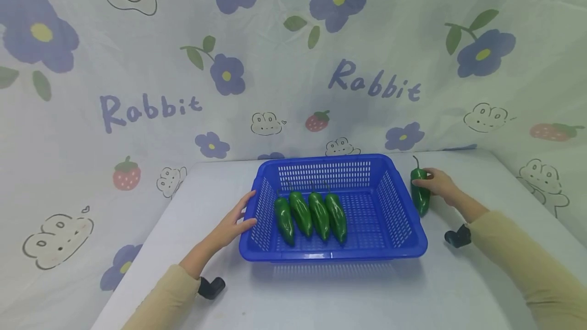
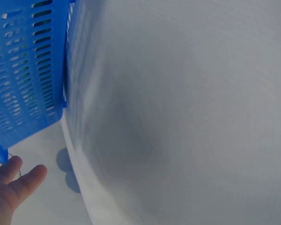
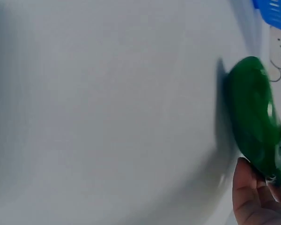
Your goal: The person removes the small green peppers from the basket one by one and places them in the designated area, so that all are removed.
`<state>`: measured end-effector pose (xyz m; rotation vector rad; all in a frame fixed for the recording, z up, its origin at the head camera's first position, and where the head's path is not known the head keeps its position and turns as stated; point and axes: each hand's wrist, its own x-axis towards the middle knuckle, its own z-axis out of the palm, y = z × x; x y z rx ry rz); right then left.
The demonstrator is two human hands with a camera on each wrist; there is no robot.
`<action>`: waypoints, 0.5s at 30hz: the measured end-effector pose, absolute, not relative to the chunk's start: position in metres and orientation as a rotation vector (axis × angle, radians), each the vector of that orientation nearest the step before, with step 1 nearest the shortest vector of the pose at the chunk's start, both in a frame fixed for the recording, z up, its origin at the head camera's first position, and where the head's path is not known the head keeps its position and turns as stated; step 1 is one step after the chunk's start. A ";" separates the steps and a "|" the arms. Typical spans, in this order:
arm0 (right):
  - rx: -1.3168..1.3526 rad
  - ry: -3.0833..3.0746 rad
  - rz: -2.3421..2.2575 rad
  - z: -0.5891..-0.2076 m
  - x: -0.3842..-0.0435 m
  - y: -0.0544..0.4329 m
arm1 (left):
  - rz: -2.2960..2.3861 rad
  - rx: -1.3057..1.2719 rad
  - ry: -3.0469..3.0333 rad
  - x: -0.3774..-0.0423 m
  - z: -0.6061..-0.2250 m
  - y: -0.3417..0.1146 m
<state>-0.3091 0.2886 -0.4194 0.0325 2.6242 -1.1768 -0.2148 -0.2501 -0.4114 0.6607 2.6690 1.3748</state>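
Observation:
A blue plastic basket [image 1: 335,255] with slotted walls holds several green peppers [image 1: 319,216] in a row on its left side, stems toward the back. My left hand [image 1: 231,224] rests against the basket's left rim, fingers extended; the left wrist view shows the fingers [image 2: 25,185] beside the basket's wall [image 2: 25,84]. Right of the basket, my right hand [image 1: 437,185] pinches another green pepper [image 1: 420,195] between thumb and fingers near its stem end. In the right wrist view this pepper [image 3: 253,112] is close over the white surface, with the fingers [image 3: 246,192] at its lower end.
The basket stands on a white table [image 1: 220,299]. Behind it hangs a pale curtain [image 1: 284,75] printed with flowers, rabbits and strawberries. A black wrist device [image 1: 212,287] is on the left wrist, and a similar black device [image 1: 457,237] is on the right.

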 end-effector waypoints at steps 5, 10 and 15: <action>0.035 2.664 -1.141 -0.426 -0.310 0.289 | 1.369 0.651 2.670 -0.214 -0.411 -0.250; 0.013 2.668 -1.112 -0.428 -0.310 0.291 | 1.364 0.650 2.678 -0.214 -0.411 -0.250; 0.016 2.652 -1.094 -0.428 -0.312 0.291 | 1.363 0.667 2.678 -0.214 -0.411 -0.250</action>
